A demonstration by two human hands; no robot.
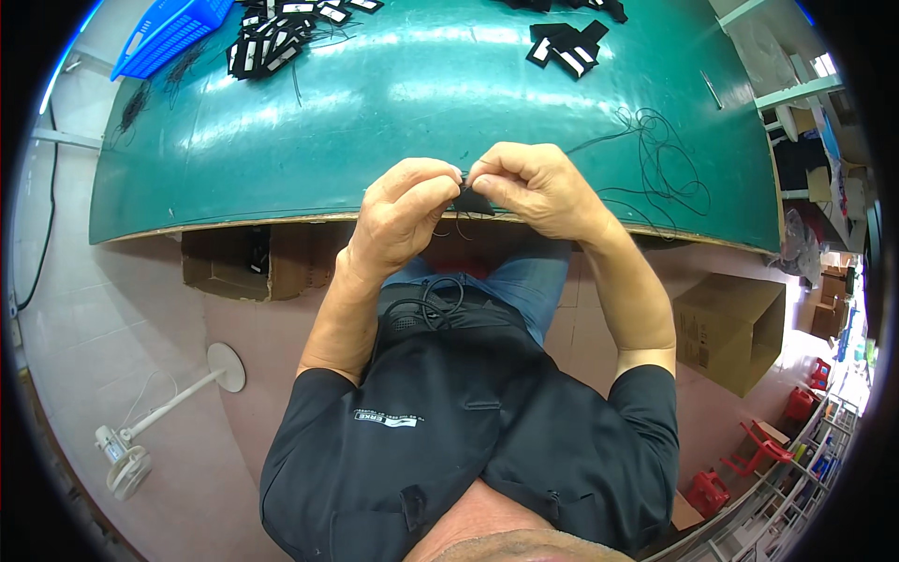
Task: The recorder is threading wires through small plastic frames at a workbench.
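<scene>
Close to the table's near edge, my left hand (401,208) and my right hand (541,190) meet with thumbs and fingertips pinched. Between them a small dark fabric piece (476,203) hangs from the fingertips, its lower part spread like a triangle. Thin black cord ends dangle just under it. My fingers cover its upper edge, so the exact grip there is hidden. To the right of my right hand, a loose tangle of thin black cord (660,173) lies on the green table (375,131).
Black pieces with white labels lie in a heap (272,42) at the far left and a smaller pile (568,47) at the far right. A blue basket (169,37) stands at the left corner. Cardboard boxes (228,267) (730,328) and a white fan (126,459) are on the floor.
</scene>
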